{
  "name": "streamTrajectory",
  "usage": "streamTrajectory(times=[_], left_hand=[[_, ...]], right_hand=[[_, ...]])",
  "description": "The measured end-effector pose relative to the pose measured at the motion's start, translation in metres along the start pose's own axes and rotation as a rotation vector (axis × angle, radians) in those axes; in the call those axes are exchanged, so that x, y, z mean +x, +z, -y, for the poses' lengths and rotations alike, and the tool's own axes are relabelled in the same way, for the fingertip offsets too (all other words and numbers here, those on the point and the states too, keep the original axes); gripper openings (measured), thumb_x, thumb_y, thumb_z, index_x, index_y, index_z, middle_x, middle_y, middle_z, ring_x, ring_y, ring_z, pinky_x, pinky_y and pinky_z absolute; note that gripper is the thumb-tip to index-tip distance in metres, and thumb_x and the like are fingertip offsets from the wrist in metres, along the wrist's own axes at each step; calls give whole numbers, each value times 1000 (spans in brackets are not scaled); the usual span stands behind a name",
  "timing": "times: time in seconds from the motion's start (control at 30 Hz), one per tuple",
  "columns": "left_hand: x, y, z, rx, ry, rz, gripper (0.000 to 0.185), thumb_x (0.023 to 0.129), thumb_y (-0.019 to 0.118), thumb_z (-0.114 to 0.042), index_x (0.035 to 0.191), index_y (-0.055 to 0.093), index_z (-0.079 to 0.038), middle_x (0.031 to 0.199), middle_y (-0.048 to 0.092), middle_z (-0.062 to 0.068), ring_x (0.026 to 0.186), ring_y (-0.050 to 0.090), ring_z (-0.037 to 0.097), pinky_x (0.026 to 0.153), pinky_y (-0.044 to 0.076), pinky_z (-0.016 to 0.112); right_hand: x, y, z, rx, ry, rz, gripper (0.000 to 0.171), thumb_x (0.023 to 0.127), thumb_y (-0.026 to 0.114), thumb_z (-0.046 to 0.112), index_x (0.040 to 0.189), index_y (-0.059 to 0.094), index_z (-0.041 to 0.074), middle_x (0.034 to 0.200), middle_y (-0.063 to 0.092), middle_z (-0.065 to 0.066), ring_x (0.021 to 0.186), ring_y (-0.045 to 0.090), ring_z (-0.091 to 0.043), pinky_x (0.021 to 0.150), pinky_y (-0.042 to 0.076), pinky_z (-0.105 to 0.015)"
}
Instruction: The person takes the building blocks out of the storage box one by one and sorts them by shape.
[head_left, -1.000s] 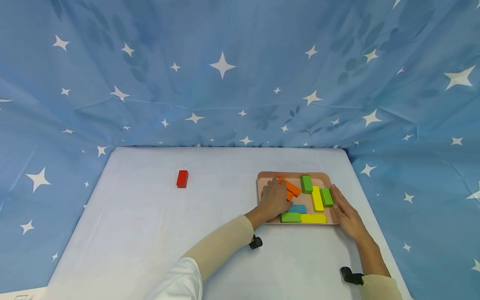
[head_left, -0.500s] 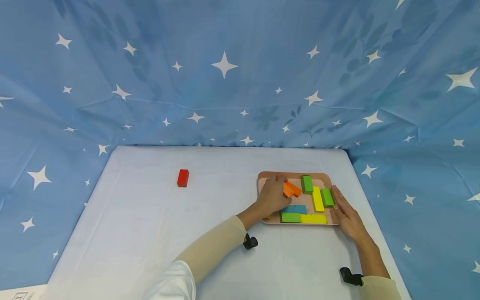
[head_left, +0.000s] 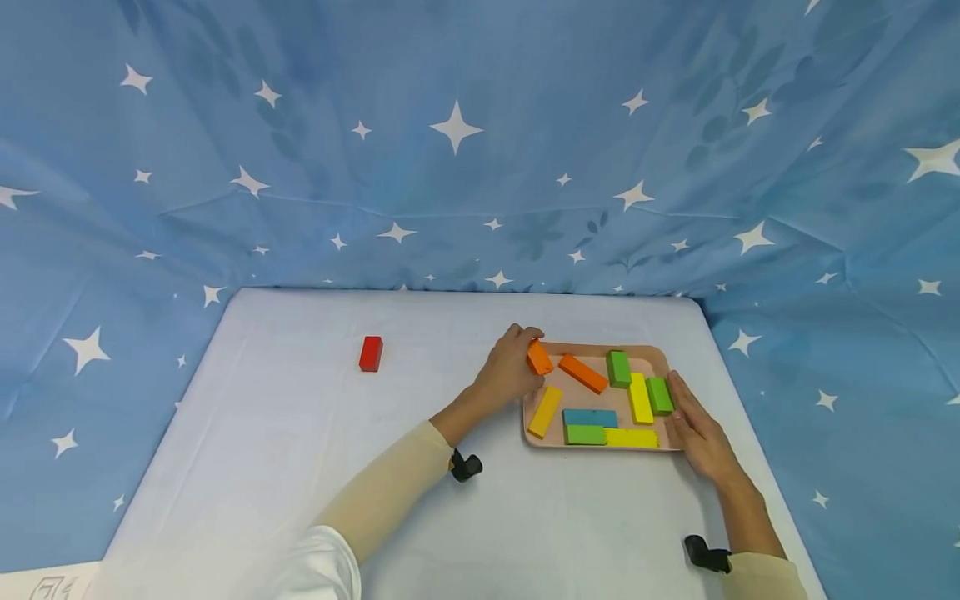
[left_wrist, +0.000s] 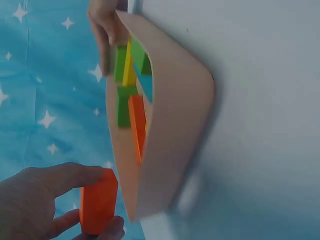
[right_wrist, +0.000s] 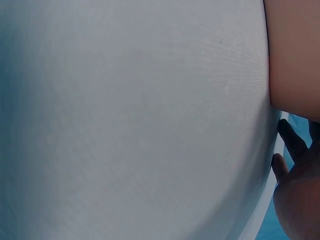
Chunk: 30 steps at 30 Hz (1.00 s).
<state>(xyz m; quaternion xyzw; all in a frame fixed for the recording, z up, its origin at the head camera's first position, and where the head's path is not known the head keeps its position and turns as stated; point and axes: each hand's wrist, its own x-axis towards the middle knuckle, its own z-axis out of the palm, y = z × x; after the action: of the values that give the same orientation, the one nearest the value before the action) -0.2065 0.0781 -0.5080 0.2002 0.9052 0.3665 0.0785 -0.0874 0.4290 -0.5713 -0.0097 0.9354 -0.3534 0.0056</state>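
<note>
From the head view, the left hand (head_left: 508, 367) pinched a short orange block (head_left: 538, 357) at the far left corner of the pink tray (head_left: 592, 443), fingers curled round it. The right hand (head_left: 693, 425) lay flat with straight fingers against the tray's right rim, holding nothing. Inside the tray lay a long orange block (head_left: 582, 373), a yellow-orange block (head_left: 544, 412), a blue block (head_left: 590, 417), three green blocks and two yellow ones. A red block (head_left: 371, 353) lay alone on the white bench (head_left: 300, 467), well apart from the tray, to its left.

From the left wrist view, the left hand (left_wrist: 45, 202) gripped the short orange block (left_wrist: 98, 201) between thumb and fingers just outside the tray's (left_wrist: 175, 125) rim; the long orange block (left_wrist: 137, 126) lay within.

From the right wrist view, only the right hand's fingers (right_wrist: 295, 195) showed, stretched out over the white bench (right_wrist: 135, 120).
</note>
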Motion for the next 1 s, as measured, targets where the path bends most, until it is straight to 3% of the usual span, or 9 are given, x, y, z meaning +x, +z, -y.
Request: streamTrajectory(times=[0.23, 0.33, 0.5, 0.73, 1.0], left_hand=[[-8, -40, 60, 23, 4, -46, 69, 81, 88, -10, 142, 56, -7, 125, 59, 12, 107, 61, 26, 99, 56, 39], [-14, -58, 85, 30, -48, -33, 67, 82, 87, -9, 143, 56, -6, 126, 59, 13, 111, 60, 28, 102, 55, 41], [-24, -87, 117, 80, -125, -3, 65, 86, 85, -12, 143, 57, -5, 127, 59, 14, 113, 58, 32, 103, 54, 44], [-31, -114, 143, 134, -135, 83, 64, 87, 82, -9, 144, 56, -3, 132, 59, 17, 115, 56, 35, 100, 54, 47], [-34, -125, 154, 191, -114, 164, 64, 85, 80, -4, 144, 56, -4, 138, 59, 18, 114, 57, 33, 102, 52, 47]], right_hand=[[1, 1, 3, 2, 14, 5, 57, 115, 32, 22, 168, 10, 25, 176, 8, -7, 160, 9, -44, 129, -2, -28], [0, 0, 3, 3, 24, 2, 58, 114, 32, 22, 168, 10, 26, 176, 8, -7, 160, 9, -44, 131, 1, -37], [2, 0, 3, 9, 36, 13, 59, 114, 32, 22, 167, 8, 29, 176, 7, -6, 161, 7, -43, 127, 5, -64], [1, -1, 2, 20, 46, 18, 59, 114, 31, 23, 167, 7, 30, 176, 5, -6, 161, 5, -42, 125, 5, -68], [2, 2, 2, 19, 39, 11, 58, 114, 31, 23, 167, 7, 30, 176, 7, -8, 161, 5, -44, 124, 5, -70]])
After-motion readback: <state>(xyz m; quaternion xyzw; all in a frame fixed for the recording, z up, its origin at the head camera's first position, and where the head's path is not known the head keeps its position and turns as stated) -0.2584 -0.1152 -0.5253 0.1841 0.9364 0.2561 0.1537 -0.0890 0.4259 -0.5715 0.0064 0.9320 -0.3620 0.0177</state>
